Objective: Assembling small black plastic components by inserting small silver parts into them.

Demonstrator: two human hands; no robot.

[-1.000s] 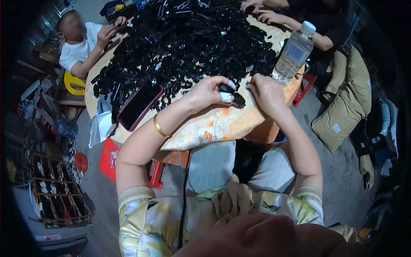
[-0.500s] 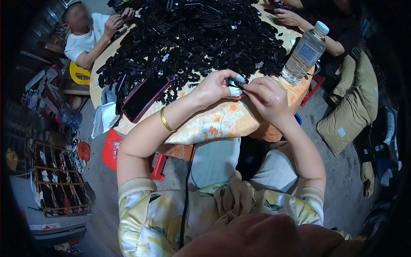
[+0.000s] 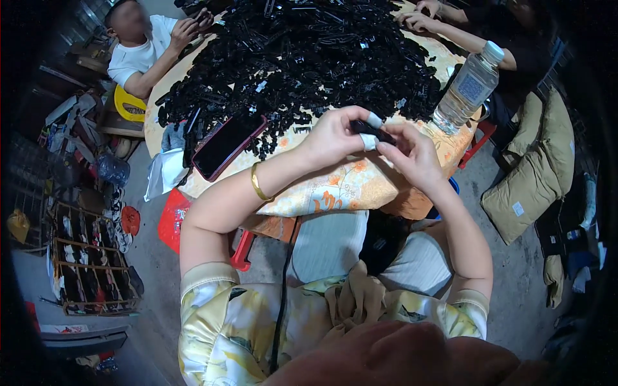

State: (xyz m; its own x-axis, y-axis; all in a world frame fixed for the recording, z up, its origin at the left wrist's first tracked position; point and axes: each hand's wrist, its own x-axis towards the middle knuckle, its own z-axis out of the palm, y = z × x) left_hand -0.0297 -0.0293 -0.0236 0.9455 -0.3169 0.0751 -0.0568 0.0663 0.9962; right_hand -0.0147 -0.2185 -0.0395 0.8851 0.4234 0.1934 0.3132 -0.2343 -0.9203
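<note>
My left hand (image 3: 335, 135) and my right hand (image 3: 412, 154) meet over the near edge of a round table (image 3: 341, 190) covered with a yellow flowered cloth. Between their fingertips they hold a small black plastic part (image 3: 372, 130); white tape wraps my left thumb and fingertip. A gold bangle (image 3: 258, 183) sits on my left wrist. Just beyond the hands lies a large heap of black plastic parts (image 3: 302, 58) that fills most of the table.
A phone in a red case (image 3: 228, 145) lies at the table's left edge. A clear water bottle (image 3: 465, 90) stands at the right. A seated person (image 3: 145, 42) works at the far left, another person's hands (image 3: 425, 16) at the far right. Racks and clutter crowd the floor on the left.
Both hands stayed together on the small black part at the table's near edge, the fingers shifting slightly around it. The view itself has tilted a little.
</note>
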